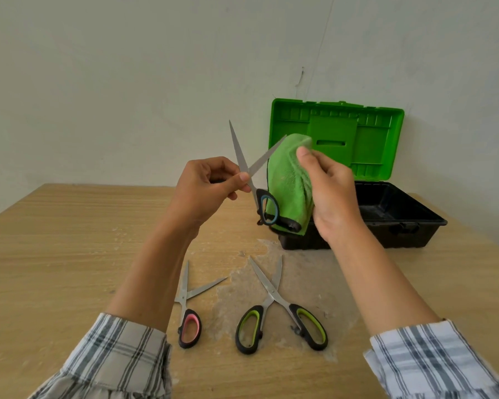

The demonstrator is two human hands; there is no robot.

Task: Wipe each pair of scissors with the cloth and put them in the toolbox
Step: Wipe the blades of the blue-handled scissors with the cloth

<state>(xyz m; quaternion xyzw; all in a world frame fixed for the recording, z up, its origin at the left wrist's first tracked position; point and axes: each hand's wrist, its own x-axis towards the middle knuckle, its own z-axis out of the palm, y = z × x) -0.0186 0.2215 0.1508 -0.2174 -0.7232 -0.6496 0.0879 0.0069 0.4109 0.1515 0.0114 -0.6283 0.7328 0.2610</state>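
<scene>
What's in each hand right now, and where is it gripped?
Left hand pinches the open blue-handled scissors at the blades near the pivot; right hand grips the green cloth, thumb near its top.

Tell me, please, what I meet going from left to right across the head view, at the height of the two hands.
left hand → blue-ringed scissors, pinched at the blades by its fingers → green cloth → right hand holding that cloth → open toolbox
</scene>
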